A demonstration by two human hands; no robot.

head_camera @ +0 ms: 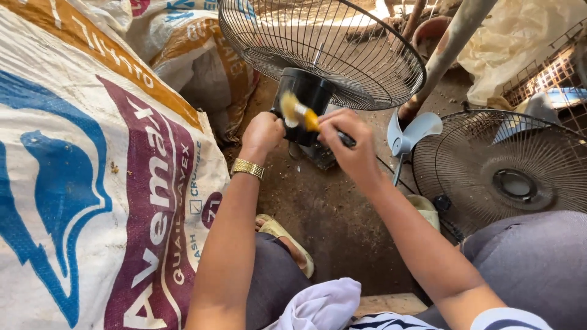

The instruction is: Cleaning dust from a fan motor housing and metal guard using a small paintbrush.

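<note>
My left hand (262, 134), with a gold watch at the wrist, grips the black motor housing (307, 91) of a fan that carries its rear wire guard (367, 67). My right hand (350, 143) holds a small paintbrush (299, 114) with a yellow ferrule, its pale bristles touching the housing just beside my left hand. The brush's dark handle runs back through my right fingers.
Large printed woven sacks (92, 183) fill the left. A detached wire fan guard (507, 171) and a pale blue fan blade (411, 131) lie at right. A metal pole (446, 52) leans behind. My sandalled foot (287, 241) rests on the dirty floor; white cloth (324, 305) lies on my lap.
</note>
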